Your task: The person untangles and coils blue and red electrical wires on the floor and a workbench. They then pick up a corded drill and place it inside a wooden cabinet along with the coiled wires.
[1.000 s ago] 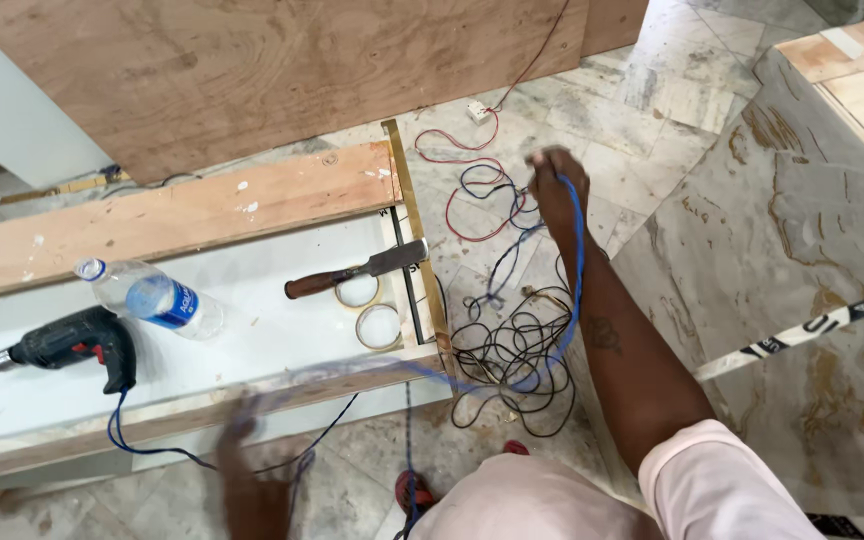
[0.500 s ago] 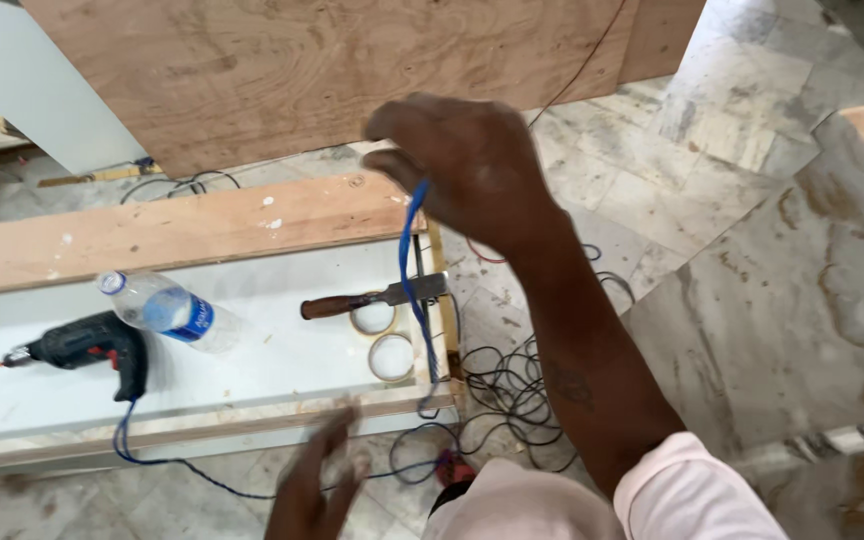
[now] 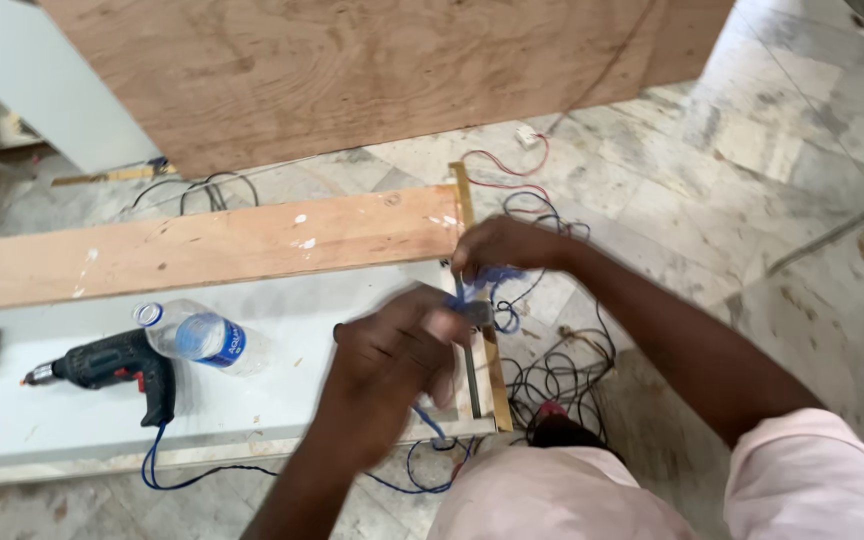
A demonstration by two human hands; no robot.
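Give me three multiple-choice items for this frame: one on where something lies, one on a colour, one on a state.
1. Where does the plastic bottle lie?
A. on the white panel beside the drill
B. on the marble floor by the wires
C. on the plywood sheet

2. What colour is the cord between the two hands?
A. yellow
B. blue
C. green

3. What state is the bottle in?
A. standing upright
B. held in a hand
C. lying on its side

Answers:
1 A: it rests on the white panel, right next to the drill.
2 B: the cord at the left hand and right hand is blue.
3 C: its cap points sideways, and no hand touches it.
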